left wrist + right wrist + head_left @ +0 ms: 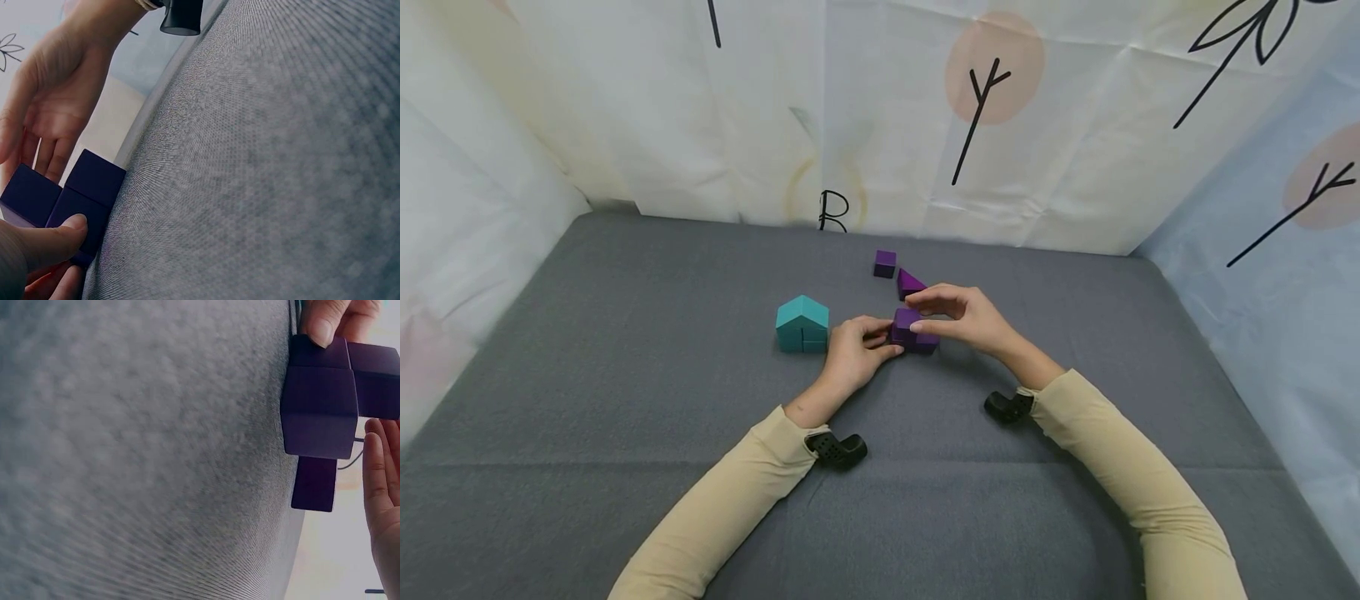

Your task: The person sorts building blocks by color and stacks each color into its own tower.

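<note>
In the head view, two purple blocks lie side by side on the grey cloth, and a purple cube [906,320] sits on the left one. My left hand [852,352] grips the lower left block [80,215], its thumb against the front face and its other fingers round the far side. My right hand [964,318] is at the upper cube, thumb and fingers spread around it. The right wrist view has the right-hand fingers [375,465] extended beside the upper cube [377,381]. The lower right block [320,412] is nearest that camera.
Left of my left hand stands a teal block house [802,325] with a peaked top. Behind the purple stack are a loose purple cube [885,263] and a purple triangular block [912,284]. Printed white fabric [887,125] hangs along the table's back edge.
</note>
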`<action>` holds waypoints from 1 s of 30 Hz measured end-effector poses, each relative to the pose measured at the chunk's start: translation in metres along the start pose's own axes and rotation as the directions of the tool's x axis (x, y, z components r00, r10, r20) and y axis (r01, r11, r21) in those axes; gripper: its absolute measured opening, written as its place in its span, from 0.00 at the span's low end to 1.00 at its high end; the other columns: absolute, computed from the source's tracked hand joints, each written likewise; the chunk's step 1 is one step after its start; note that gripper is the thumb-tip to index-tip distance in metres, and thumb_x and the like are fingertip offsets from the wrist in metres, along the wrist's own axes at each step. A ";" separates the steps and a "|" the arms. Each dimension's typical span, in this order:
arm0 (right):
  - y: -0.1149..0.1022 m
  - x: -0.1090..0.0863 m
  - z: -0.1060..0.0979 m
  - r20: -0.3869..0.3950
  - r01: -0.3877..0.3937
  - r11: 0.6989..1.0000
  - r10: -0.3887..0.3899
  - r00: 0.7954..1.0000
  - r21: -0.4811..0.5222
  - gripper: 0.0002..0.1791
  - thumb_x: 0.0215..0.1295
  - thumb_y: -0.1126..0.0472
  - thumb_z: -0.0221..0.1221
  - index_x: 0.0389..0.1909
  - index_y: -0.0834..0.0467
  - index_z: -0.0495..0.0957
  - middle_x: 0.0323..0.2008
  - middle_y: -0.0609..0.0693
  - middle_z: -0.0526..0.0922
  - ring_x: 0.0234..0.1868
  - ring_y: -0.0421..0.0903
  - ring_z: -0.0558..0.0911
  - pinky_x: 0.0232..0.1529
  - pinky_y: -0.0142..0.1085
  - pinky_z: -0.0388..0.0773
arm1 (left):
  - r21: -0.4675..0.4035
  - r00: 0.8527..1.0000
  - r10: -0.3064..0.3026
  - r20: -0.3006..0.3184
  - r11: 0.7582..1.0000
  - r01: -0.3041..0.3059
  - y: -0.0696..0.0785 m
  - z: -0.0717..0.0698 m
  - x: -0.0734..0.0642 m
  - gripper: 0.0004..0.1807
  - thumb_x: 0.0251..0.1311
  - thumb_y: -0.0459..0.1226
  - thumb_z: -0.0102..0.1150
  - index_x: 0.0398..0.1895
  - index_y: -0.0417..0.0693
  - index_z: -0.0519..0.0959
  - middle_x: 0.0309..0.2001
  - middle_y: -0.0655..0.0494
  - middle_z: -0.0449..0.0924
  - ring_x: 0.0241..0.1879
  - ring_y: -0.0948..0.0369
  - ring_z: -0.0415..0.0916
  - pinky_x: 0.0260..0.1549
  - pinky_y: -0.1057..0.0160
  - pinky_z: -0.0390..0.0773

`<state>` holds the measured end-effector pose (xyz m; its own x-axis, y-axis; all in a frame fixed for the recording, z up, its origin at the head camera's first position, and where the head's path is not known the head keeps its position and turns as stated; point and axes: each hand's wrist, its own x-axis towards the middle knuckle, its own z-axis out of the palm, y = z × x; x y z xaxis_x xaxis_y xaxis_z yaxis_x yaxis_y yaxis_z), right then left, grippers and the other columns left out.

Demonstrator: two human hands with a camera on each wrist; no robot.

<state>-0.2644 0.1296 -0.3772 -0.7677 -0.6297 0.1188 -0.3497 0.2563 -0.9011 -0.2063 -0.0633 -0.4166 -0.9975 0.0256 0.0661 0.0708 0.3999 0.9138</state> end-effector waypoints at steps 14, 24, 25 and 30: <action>0.009 0.016 -0.011 -0.085 -0.072 0.997 0.074 0.994 0.026 0.23 0.62 0.62 0.64 0.56 0.67 0.75 0.56 0.65 0.77 0.54 0.52 0.80 0.50 0.34 0.80 | -0.017 1.000 -0.010 -0.001 1.000 0.010 0.000 0.000 -0.001 0.21 0.52 0.30 0.69 0.52 0.36 0.81 0.50 0.42 0.81 0.51 0.52 0.81 0.47 0.67 0.81; 0.016 0.033 -0.015 -0.121 -0.118 0.993 0.117 0.986 -0.002 0.21 0.63 0.61 0.63 0.56 0.65 0.76 0.56 0.62 0.78 0.54 0.53 0.79 0.49 0.34 0.80 | -0.004 1.000 -0.027 0.005 1.000 0.027 0.001 0.001 0.000 0.22 0.52 0.30 0.69 0.52 0.36 0.80 0.50 0.41 0.81 0.50 0.52 0.81 0.47 0.66 0.81; 0.016 0.034 -0.015 -0.123 -0.118 0.993 0.115 0.986 -0.014 0.21 0.64 0.61 0.63 0.56 0.65 0.77 0.56 0.62 0.78 0.54 0.54 0.79 0.49 0.34 0.80 | -0.003 1.000 -0.025 0.005 1.000 0.025 0.001 0.001 -0.001 0.22 0.52 0.30 0.69 0.52 0.36 0.80 0.50 0.41 0.81 0.50 0.52 0.81 0.47 0.66 0.81; 0.018 0.041 -0.016 -0.138 -0.108 0.992 0.099 0.985 -0.060 0.21 0.64 0.60 0.63 0.56 0.65 0.77 0.55 0.61 0.79 0.54 0.57 0.79 0.50 0.40 0.80 | -0.006 1.000 -0.026 0.004 1.000 0.026 0.002 0.000 -0.001 0.21 0.52 0.30 0.69 0.52 0.36 0.80 0.50 0.41 0.81 0.50 0.52 0.81 0.47 0.66 0.81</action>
<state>-0.3107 0.1197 -0.3816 -0.8652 -0.4940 0.0854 -0.2963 0.3664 -0.8820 -0.2051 -0.0625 -0.4153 -0.9990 0.0187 0.0413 0.0453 0.3953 0.9175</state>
